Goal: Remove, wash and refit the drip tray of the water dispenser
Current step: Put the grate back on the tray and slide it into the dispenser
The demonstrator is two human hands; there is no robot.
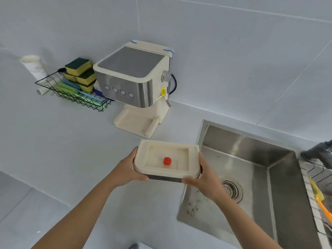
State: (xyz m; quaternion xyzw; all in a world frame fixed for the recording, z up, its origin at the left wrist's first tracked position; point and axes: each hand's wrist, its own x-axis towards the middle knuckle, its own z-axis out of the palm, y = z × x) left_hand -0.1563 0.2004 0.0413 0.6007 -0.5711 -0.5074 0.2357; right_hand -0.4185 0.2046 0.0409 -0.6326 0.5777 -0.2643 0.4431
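I hold the cream drip tray (193, 159) level above the counter, just left of the sink. A small red float (167, 161) stands in its shallow recess. My left hand (128, 168) grips the tray's left side and my right hand (203, 178) grips its right front corner. The water dispenser (133, 76), cream and steel with a row of round buttons, stands at the back against the wall. Its cream base (133, 123) lies bare in front of it, with no tray on it.
A steel sink (251, 169) with a round drain (230, 189) lies to the right, with dark specks near its front left. A black wire basket (71, 94) with sponges and brushes sits left of the dispenser. A rack with an orange brush (323, 207) is at the far right.
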